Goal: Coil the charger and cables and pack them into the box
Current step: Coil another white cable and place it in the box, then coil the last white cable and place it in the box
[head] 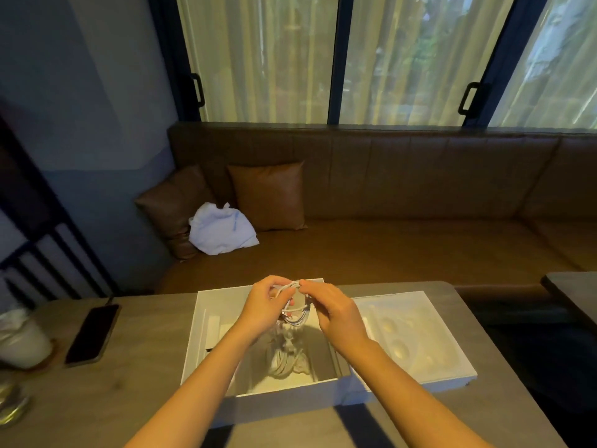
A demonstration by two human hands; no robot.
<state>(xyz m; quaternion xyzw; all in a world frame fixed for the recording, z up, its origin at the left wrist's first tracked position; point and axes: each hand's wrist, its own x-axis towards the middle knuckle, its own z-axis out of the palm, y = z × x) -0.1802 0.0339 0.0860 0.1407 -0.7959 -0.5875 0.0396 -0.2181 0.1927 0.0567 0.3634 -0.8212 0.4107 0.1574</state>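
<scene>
A white open box (197, 350) lies on the table in front of me. Above its far half both hands hold a small coil of white cable (295, 305). My left hand (263, 307) grips the coil's left side, and my right hand (336, 313) pinches its top and right side. Loose white cable loops (287, 360) hang from the coil down into the box and pile on its floor. A white flat piece (214, 328) lies in the box's left part. Whether a charger block is among the cables cannot be told.
The box's lid or moulded white tray (416, 334) sits right of the box. A dark phone (93, 331) lies at the left, beside a plastic cup (19, 337). A brown bench with cushions (268, 195) and a white cloth bag (221, 229) stands behind the table.
</scene>
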